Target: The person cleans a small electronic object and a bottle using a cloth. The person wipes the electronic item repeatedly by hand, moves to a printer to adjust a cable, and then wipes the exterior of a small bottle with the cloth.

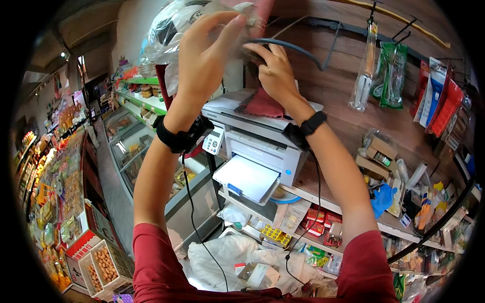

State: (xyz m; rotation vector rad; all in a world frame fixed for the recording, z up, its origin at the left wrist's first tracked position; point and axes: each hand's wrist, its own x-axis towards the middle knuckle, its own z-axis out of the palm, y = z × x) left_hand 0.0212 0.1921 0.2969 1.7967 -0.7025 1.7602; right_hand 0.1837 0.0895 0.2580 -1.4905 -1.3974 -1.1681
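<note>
Both hands are raised in front of a wooden wall, above a white printer (261,151). My left hand (204,57) is at the upper left, its thumb and fingertips blurred beside a small whitish piece and a pinkish-red sheet (263,9). Whether it grips either cannot be made out. Behind it hangs a clear plastic bag (161,32) with black and white contents. With bent fingers, my right hand (276,72) pinches a small dark object (254,57), blurred and partly hidden. A blue-grey curved rod (295,46) passes just above these fingers.
A red cloth (263,104) lies on the printer lid; paper (248,176) rests in its tray. Packaged tools (394,75) hang on the right wall. A cluttered shelf (394,223) runs below. Glass-topped freezers (129,144) and an egg crate (104,267) stand left. Cables (191,212) trail from both wristbands.
</note>
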